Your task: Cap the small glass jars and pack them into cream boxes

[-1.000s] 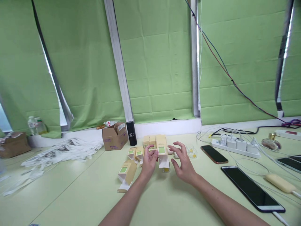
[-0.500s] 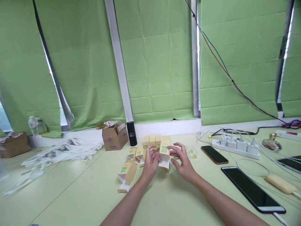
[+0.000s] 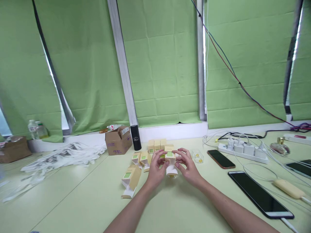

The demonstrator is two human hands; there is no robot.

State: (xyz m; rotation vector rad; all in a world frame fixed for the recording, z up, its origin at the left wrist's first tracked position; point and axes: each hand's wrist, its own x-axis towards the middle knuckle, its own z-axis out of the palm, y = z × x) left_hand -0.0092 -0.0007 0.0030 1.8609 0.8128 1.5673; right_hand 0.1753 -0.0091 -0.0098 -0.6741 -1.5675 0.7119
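Observation:
Between my two hands is a small beige carton (image 3: pixel 170 155) with a green label, its white flap (image 3: pixel 172 170) hanging open toward me. My left hand (image 3: pixel 156 168) grips its left side with curled fingers. On the opposite side, the fingers of my right hand (image 3: pixel 188 166) press against the carton. Something clear with a bit of yellow shows just under the flap, mostly hidden. To the left of my left hand lies another carton (image 3: pixel 132 176) with its end open. More such cartons (image 3: pixel 139 158) sit behind it, partly covered by my left hand.
A clear plastic case with yellow spots (image 3: pixel 198 156) is right of my right hand. Phones (image 3: pixel 259 194), cables and a power strip (image 3: pixel 243 152) occupy the right. Behind stand a brown cardboard box (image 3: pixel 118 142) and a black cylinder (image 3: pixel 135 138); white strips (image 3: pixel 70 157) lie left.
My right hand has closed in on the carton's right side. The carton has tipped and sunk slightly, and its flap now points straight toward me.

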